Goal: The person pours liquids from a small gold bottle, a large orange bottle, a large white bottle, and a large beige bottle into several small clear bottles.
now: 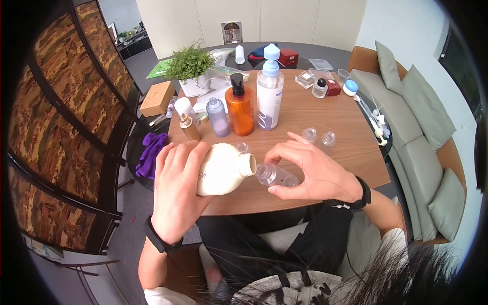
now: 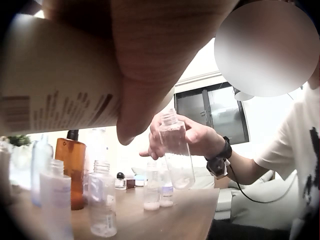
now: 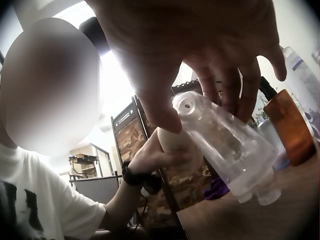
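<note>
My left hand (image 1: 175,190) grips a large cream-coloured bottle (image 1: 221,170), tipped on its side with its uncapped mouth pointing right. In my right hand (image 1: 320,175), a small clear bottle (image 1: 278,177) is pinched between thumb and fingers, its open neck close to the cream bottle's mouth. The left wrist view shows this clear bottle (image 2: 179,162) leaning slightly, held above the table. Printed text covers the near side of the cream bottle (image 2: 60,95) there. Two more small clear bottles (image 1: 328,138) stand beyond my right hand, and another (image 1: 242,148) stands partly hidden behind the cream bottle.
Across the wooden table (image 1: 351,162) stand an amber pump bottle (image 1: 241,112), a tall clear pump bottle (image 1: 269,99), a lavender bottle (image 1: 218,118) and a brown-gold bottle (image 1: 189,128). A potted plant (image 1: 190,66) is behind them; a purple cloth (image 1: 151,155) lies at left.
</note>
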Demonstrator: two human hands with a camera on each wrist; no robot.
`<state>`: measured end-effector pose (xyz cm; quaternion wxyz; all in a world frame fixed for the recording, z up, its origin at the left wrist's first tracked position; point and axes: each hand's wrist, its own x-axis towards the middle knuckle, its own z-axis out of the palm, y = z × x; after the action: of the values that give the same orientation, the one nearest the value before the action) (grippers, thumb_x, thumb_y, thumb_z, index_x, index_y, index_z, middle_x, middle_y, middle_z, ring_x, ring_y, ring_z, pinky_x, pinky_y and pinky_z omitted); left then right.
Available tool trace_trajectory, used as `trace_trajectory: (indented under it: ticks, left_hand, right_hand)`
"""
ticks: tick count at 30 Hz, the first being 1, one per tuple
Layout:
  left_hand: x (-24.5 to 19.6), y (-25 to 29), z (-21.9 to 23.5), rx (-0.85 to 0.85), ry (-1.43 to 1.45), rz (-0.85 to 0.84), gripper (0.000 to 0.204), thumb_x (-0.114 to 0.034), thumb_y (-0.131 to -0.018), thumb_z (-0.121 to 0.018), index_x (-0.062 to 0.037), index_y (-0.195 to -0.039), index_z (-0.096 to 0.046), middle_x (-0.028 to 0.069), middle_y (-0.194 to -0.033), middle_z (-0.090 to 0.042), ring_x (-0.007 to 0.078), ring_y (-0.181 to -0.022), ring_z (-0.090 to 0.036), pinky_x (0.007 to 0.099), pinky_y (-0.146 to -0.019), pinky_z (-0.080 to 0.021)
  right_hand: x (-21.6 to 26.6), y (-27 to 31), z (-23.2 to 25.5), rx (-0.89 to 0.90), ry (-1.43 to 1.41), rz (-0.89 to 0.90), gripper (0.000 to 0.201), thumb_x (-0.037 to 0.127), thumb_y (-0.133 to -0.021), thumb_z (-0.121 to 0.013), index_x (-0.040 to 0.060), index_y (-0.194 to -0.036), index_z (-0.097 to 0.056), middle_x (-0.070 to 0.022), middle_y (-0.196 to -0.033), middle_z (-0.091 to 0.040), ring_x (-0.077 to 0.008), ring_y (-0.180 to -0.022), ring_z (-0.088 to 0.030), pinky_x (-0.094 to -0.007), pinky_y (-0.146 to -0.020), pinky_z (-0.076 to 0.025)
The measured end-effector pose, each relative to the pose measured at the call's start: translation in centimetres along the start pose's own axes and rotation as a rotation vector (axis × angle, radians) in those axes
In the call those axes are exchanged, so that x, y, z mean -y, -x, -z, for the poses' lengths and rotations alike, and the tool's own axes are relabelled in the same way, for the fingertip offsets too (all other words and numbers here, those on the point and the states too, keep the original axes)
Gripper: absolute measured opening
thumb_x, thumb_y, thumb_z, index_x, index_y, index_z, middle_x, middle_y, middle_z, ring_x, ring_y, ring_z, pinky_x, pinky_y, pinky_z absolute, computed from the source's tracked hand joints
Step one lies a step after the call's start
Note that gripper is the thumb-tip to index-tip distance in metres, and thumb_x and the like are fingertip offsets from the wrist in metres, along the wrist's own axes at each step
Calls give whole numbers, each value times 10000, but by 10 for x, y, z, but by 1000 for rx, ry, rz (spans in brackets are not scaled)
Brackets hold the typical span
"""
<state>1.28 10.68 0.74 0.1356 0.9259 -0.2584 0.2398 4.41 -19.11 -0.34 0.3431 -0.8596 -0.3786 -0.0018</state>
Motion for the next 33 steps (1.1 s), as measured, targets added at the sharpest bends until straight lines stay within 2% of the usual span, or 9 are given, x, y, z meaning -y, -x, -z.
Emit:
trace_trajectory:
  ticks: [3,6,11,15,18,21,26,33]
  left_hand:
    - [-1,2,0,5,-12,9,808,-79,-656,-920,-78,-1388,-580,156,-1327,-626,370,-1287,-594,558,-1225,-351]
    - [-1,1,1,4,-62,9,811,-49,-639,-905,-93,-1386,-590,152,-1338,-619,366,-1298,-587,571,-1240,-334]
    - [-3,2,5,17,-141,-28,812,-3,-627,-862,-113,-1387,-600,148,-1350,-612,356,-1305,-581,591,-1254,-313]
    - [-4,3,4,33,-203,-48,776,12,-660,-816,-127,-1393,-601,146,-1342,-616,348,-1305,-584,594,-1263,-300]
    - [-6,3,4,37,-249,-59,720,13,-707,-767,-134,-1392,-604,146,-1335,-619,342,-1303,-586,595,-1269,-294]
    - [-8,3,3,21,-302,-70,652,3,-760,-713,-134,-1389,-606,146,-1328,-617,338,-1302,-587,599,-1272,-294]
    - [-11,3,1,-9,-378,-83,576,-36,-824,-647,-129,-1390,-602,152,-1330,-605,335,-1315,-583,610,-1275,-292]
    - [-14,4,1,-6,-395,-90,579,-56,-828,-640,-124,-1402,-592,159,-1349,-597,338,-1328,-577,617,-1287,-275]
  right_hand:
    - [-5,1,-11,-48,-23,15,454,348,-899,-824,84,-1240,-681,-53,-1099,-716,-229,-1120,-704,-636,-1257,-293]
    - [-2,0,-11,-27,-54,-29,483,324,-878,-848,69,-1258,-691,-52,-1175,-717,-263,-1169,-680,-627,-1305,-237]
    - [-8,2,-20,-37,-27,-45,489,344,-888,-854,72,-1259,-690,-60,-1195,-724,-267,-1187,-677,-629,-1308,-224]
    - [-11,4,-27,-22,-25,-47,488,352,-895,-853,79,-1261,-683,-58,-1190,-729,-264,-1182,-681,-638,-1307,-211]
    - [-12,4,-31,-25,1,-34,491,360,-898,-852,80,-1262,-678,-56,-1189,-731,-265,-1159,-690,-645,-1304,-212]
    - [-15,6,-36,-53,11,-17,474,415,-924,-817,102,-1248,-671,-75,-1120,-729,-255,-1145,-701,-674,-1253,-288]
    - [-16,7,-38,-48,0,-31,480,426,-925,-815,102,-1246,-668,-81,-1115,-735,-258,-1145,-707,-677,-1253,-285]
    - [-18,9,-41,-62,-12,-29,488,436,-922,-818,102,-1244,-667,-86,-1113,-736,-268,-1142,-708,-679,-1253,-282]
